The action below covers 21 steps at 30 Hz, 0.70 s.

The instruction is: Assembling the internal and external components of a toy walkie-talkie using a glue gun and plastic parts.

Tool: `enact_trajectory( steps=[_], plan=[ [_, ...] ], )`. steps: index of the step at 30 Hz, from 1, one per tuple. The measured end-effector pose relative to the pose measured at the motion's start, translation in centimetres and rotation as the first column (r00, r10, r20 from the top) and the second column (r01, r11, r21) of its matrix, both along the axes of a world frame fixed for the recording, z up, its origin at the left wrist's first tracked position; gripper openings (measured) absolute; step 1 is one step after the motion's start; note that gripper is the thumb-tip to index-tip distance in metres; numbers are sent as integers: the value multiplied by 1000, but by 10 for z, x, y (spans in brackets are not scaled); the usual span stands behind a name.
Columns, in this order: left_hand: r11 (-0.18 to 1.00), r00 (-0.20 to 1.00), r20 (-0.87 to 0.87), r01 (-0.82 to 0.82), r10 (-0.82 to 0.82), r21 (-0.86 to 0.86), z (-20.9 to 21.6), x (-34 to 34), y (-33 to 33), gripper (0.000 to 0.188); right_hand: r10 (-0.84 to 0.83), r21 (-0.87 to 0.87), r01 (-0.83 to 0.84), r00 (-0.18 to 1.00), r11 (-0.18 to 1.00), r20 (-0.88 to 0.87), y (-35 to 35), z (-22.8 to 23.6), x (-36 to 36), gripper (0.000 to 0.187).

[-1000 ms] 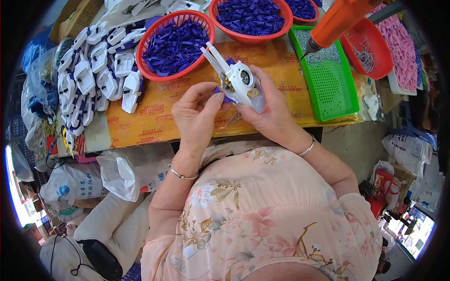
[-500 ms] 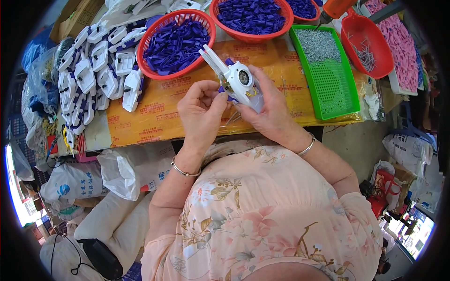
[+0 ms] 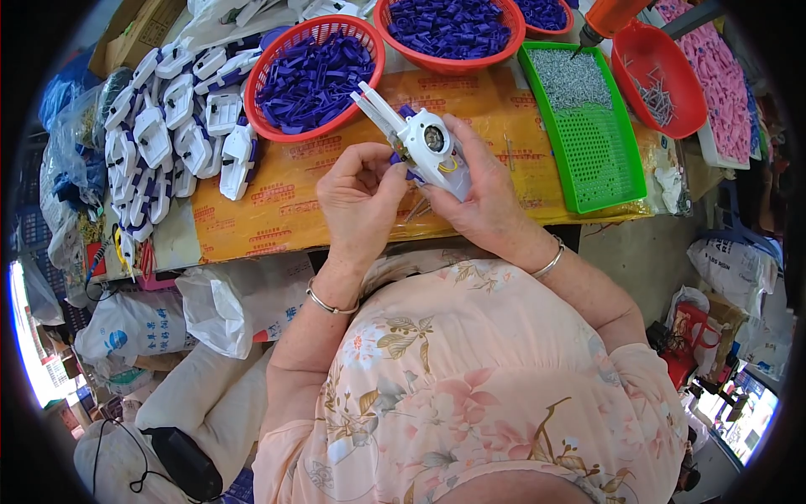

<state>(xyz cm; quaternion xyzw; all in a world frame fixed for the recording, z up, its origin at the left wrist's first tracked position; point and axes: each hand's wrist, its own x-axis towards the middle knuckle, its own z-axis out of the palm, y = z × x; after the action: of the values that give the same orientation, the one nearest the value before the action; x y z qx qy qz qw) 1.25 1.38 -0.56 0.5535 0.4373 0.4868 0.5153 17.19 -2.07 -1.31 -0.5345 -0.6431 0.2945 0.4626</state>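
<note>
Above the table's near edge, my right hand (image 3: 489, 200) grips a white plastic toy housing (image 3: 431, 170). It has a round dark speaker (image 3: 434, 138), loose yellow wires (image 3: 448, 165) and two long white prongs (image 3: 379, 107) pointing up and left. My left hand (image 3: 359, 195) has its thumb and forefinger pinched on a small purple plastic part (image 3: 395, 158) at the housing's left side. The fingertips partly hide that part. Beneath the hands lie a few thin metal pieces (image 3: 417, 210) on the yellow-brown table covering (image 3: 277, 206).
Red baskets (image 3: 262, 126) of purple parts stand at the back. Many white housings (image 3: 193, 147) are piled at left. On the right are a green tray (image 3: 600, 164) of small screws, a red scoop (image 3: 682, 105) with metal pins, an orange power screwdriver (image 3: 606, 17) and pink parts (image 3: 714, 92).
Hardly anything differs. The view has shifted very slightly, and both hands keep the same hold on the housing and the small purple part.
</note>
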Motion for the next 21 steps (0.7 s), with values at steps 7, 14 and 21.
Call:
enact_trajectory(
  steps=[7, 14, 21],
  plan=[
    [997, 997, -7, -77, 77, -22, -4, 6, -3, 18, 18, 12, -18, 998, 1000, -54, -2, 2, 0, 67],
    [991, 991, 50, -126, 128, -33, 0, 12, -12, 26, 51, -24, -55, 986, 998, -157, -5, 2, -1, 68],
    [994, 995, 56, -83, 87, -68, -4, 7, -11, 30, 90, -29, -96, 983, 995, -161, -8, 7, -1, 71]
  ],
)
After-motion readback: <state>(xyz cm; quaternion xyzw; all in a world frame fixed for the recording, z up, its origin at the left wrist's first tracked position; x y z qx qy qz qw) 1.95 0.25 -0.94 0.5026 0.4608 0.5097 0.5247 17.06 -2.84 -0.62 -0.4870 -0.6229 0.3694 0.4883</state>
